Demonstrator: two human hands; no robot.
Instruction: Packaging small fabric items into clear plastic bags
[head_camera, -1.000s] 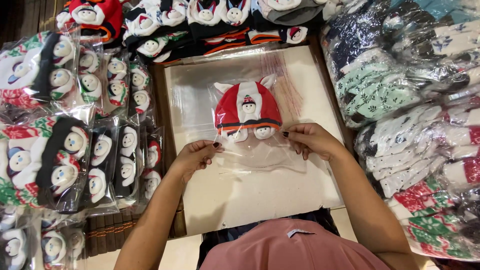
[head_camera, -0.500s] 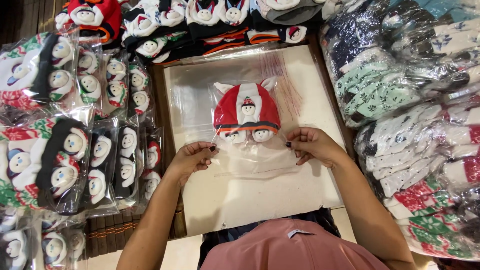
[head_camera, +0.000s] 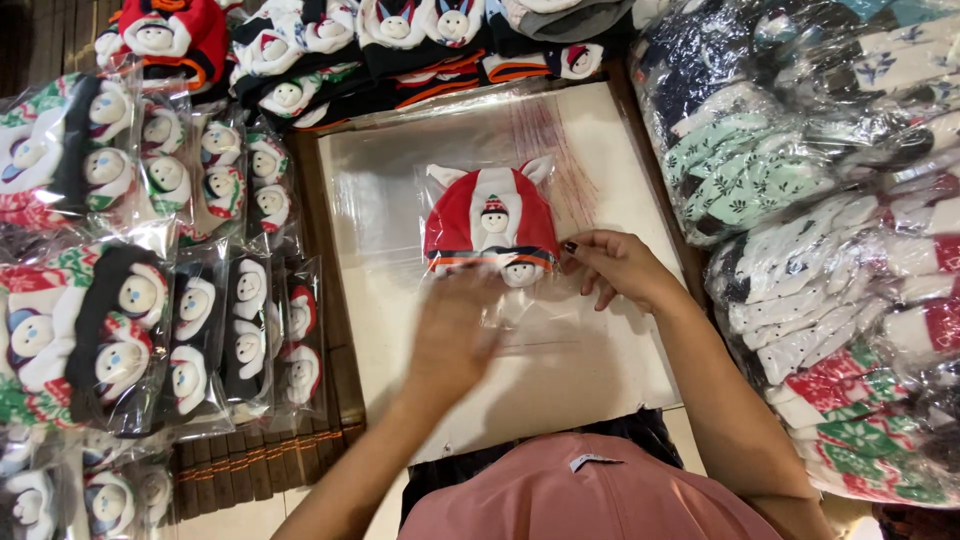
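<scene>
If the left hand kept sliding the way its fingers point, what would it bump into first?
Probably the red knitted hat with snowman faces inside the clear plastic bag. The blurred left hand points up toward it; depth is hard to judge.

A: Even indoor light is falling from above; the pale board (head_camera: 600, 370) in the centre is showing brightest, nearly washing out.

B: Any glare?

A: Yes. The clear bag (head_camera: 500, 300) is catching soft sheen, and the wrapped packs (head_camera: 130, 300) at left and right are glinting with white streaks.

B: Shadows?

A: Faint ones are lying under the right hand (head_camera: 620, 265). The upper left corner is sinking into dimness.

B: Sharpness?

A: The left hand (head_camera: 455, 325) is smearing with motion blur, its fingers hardly separable. The rest is staying crisp, though straight edges are bowing slightly toward the frame's sides.
</scene>
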